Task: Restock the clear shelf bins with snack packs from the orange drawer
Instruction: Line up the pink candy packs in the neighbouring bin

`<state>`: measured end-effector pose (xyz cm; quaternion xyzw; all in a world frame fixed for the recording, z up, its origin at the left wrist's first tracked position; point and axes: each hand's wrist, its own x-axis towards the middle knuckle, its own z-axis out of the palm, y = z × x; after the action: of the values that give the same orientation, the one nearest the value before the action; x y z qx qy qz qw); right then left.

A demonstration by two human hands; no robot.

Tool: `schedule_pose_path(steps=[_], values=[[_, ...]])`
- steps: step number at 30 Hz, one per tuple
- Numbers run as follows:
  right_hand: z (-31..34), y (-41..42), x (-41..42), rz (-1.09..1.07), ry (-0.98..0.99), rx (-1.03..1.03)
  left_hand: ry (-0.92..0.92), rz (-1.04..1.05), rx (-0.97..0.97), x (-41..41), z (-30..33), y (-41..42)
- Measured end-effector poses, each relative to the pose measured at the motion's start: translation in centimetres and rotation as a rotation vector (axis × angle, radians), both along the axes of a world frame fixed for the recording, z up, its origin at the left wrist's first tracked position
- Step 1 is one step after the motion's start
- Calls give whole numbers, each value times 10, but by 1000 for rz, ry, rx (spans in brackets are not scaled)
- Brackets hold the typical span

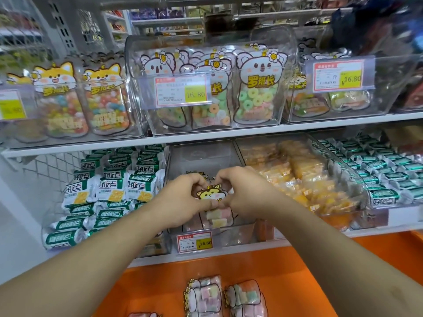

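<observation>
A marshmallow snack pack point(211, 197) is held upright inside the middle clear bin point(199, 156) on the lower shelf, pinched at its top by the left hand point(183, 197) and right hand point(242, 191). Two more packs point(203, 296) are seen lying in the near orange drawer point(309, 282).

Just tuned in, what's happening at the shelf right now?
A person is restocking. Both the left hand and the right hand grip one cat-topped marshmallow pack, setting it into the clear middle bin on the lower shelf. Two more packs lie in the orange drawer below.
</observation>
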<state>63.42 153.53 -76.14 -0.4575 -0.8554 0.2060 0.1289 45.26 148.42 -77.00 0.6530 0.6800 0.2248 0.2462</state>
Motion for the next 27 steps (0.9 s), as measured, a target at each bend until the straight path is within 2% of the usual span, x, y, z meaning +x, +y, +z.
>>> schedule_pose_path(steps=[3, 9, 14, 17, 22, 27], values=[[0, 0, 12, -46, 17, -31, 7, -58, -98, 4, -3, -1], [-5, 4, 22, 22, -95, -15, 120, -44, -4, 15, -20, 5], [-12, 8, 21, 90, -288, 119, 50, -61, -130, 19, -30, 11], [-14, 11, 19, 89, -354, 142, 33, 31, -141, 14, -31, 15], [-19, 17, 16, 71, -331, 147, 367, 110, -267, 18, -35, 26], [-17, 15, 15, 67, -309, 162, 464, 210, -285, 19, -46, 33]])
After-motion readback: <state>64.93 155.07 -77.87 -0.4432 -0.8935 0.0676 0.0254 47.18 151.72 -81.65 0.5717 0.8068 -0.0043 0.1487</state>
